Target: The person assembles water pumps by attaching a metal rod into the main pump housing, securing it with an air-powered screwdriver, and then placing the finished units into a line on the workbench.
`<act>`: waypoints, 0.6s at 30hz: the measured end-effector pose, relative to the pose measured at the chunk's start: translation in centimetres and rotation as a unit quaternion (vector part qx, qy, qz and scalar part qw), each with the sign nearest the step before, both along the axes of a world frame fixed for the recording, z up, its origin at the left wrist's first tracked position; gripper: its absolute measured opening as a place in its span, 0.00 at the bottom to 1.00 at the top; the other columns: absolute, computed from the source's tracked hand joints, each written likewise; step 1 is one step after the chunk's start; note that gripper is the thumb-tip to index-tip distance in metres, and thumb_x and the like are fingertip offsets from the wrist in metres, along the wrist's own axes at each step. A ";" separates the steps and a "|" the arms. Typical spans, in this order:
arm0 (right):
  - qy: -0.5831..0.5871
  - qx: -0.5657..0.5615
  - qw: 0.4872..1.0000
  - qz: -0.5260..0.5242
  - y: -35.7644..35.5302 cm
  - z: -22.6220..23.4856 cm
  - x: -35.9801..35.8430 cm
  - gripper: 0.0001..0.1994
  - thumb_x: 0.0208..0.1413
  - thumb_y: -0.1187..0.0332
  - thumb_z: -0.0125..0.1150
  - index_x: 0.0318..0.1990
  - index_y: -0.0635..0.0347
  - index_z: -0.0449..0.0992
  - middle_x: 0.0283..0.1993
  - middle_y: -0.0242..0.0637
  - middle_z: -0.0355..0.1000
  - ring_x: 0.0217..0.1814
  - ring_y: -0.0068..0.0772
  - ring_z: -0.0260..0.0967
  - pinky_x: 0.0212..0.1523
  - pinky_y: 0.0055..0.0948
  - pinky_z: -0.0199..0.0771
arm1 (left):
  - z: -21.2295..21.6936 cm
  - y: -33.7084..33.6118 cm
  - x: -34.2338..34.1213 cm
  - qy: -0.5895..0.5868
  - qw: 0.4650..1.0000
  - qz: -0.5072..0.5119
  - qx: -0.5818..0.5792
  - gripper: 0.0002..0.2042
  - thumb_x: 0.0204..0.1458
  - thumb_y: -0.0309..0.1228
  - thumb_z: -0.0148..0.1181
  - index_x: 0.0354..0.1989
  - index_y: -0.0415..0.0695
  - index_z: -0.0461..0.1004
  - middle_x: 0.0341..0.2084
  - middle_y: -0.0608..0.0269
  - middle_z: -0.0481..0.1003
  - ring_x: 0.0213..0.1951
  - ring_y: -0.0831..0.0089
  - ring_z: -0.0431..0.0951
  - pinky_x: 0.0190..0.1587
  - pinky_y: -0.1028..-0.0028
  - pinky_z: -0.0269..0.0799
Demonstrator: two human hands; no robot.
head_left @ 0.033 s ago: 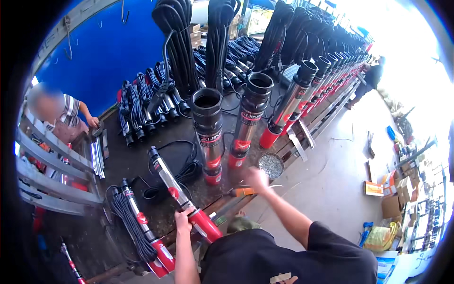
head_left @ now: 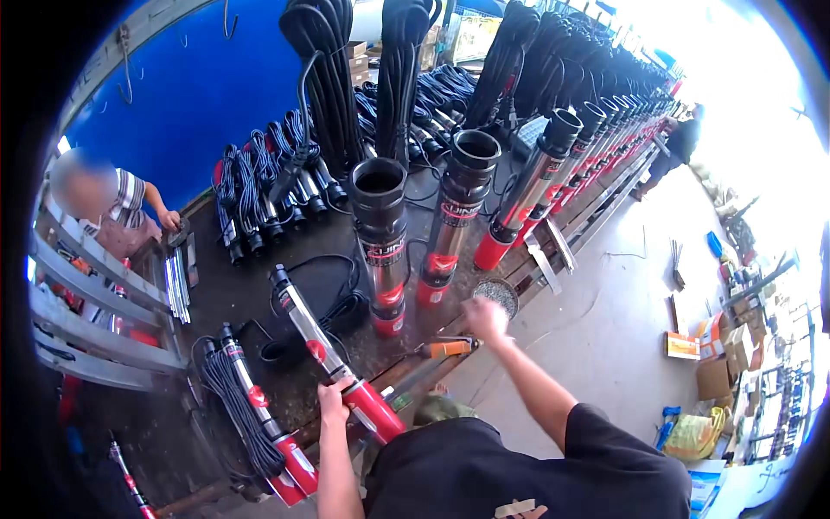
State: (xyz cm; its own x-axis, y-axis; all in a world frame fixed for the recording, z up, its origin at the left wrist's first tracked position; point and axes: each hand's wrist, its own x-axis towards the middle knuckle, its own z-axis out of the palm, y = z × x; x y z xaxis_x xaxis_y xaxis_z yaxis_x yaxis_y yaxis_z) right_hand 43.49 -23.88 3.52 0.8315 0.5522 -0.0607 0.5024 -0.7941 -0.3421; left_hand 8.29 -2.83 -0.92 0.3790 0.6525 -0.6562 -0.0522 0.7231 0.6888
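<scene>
My left hand [head_left: 335, 401] is wrapped round a tube-shaped submersible pump [head_left: 373, 410], steel with a red lower end, which lies tilted across the near edge of the bench. My right hand [head_left: 488, 320] is smeared by motion, so its fingers cannot be read. It hovers at the near side of a round bowl [head_left: 510, 301] of small metal pieces and hides part of it. Just below that hand lies an orange-handled power tool [head_left: 448, 349]. Two upright pumps, a nearer one [head_left: 380, 251] and a farther one [head_left: 450, 227], stand beyond my hands.
Left of my pump lies another pump [head_left: 251, 381] with a coiled black cable [head_left: 232, 400]. A loose cable [head_left: 341, 318] curls on the dark bench [head_left: 251, 298]. A long row of upright pumps [head_left: 596, 147] runs far right. A co-worker [head_left: 108, 203] is at the left, beside metal rails [head_left: 104, 285].
My right hand has shifted slightly right toward the bowl, uncovering more of the orange tool. My left hand and its pump have barely moved.
</scene>
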 end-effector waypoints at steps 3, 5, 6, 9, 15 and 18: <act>-0.007 -0.158 0.985 -0.069 -5.6 -2.2 6.9 0.14 0.47 0.56 0.66 0.38 0.52 0.84 0.46 0.46 0.80 0.48 0.49 0.79 0.47 0.45 0.81 | 2.2 -0.4 1.1 0.061 0.998 -0.029 -0.013 0.43 0.42 0.20 0.71 0.67 0.33 0.51 0.56 0.40 0.68 0.56 0.51 0.74 0.58 0.53 0.74; 0.020 -0.191 0.980 -0.048 -5.7 -2.6 7.9 0.13 0.45 0.57 0.67 0.37 0.51 0.86 0.45 0.45 0.81 0.49 0.48 0.79 0.49 0.44 0.81 | 1.4 -0.4 0.7 0.047 0.999 -0.023 0.002 0.46 0.42 0.20 0.71 0.69 0.33 0.47 0.58 0.40 0.67 0.57 0.50 0.73 0.60 0.53 0.73; 0.017 -0.191 0.981 -0.035 -5.9 -2.8 8.2 0.13 0.46 0.59 0.66 0.37 0.52 0.85 0.43 0.46 0.81 0.48 0.49 0.80 0.48 0.45 0.81 | 1.7 -0.7 0.9 0.048 0.999 -0.019 0.005 0.46 0.42 0.20 0.71 0.69 0.33 0.47 0.58 0.39 0.67 0.57 0.50 0.73 0.60 0.53 0.73; 0.003 -0.169 0.985 -0.019 -5.8 -2.6 8.7 0.11 0.46 0.62 0.64 0.36 0.54 0.85 0.39 0.48 0.81 0.45 0.51 0.80 0.46 0.46 0.81 | 2.2 -1.3 0.7 0.057 0.998 -0.006 -0.003 0.47 0.42 0.20 0.71 0.70 0.33 0.45 0.59 0.39 0.66 0.58 0.50 0.72 0.61 0.53 0.72; 0.028 0.168 0.985 -0.033 -4.0 -0.3 3.6 0.11 0.50 0.65 0.61 0.32 0.62 0.84 0.26 0.41 0.80 0.25 0.31 0.78 0.30 0.31 0.77 | -0.5 -1.2 -0.7 0.015 0.999 0.026 0.018 0.35 0.38 0.18 0.71 0.55 0.37 0.58 0.44 0.48 0.72 0.43 0.55 0.79 0.46 0.55 0.81; 0.327 0.274 0.904 -0.012 0.3 3.1 -6.1 0.09 0.55 0.71 0.58 0.36 0.64 0.84 0.28 0.32 0.79 0.26 0.20 0.73 0.28 0.22 0.73 | 1.5 -1.3 0.2 0.032 0.999 0.017 0.015 0.33 0.37 0.18 0.72 0.52 0.38 0.59 0.43 0.48 0.72 0.42 0.57 0.80 0.44 0.57 0.82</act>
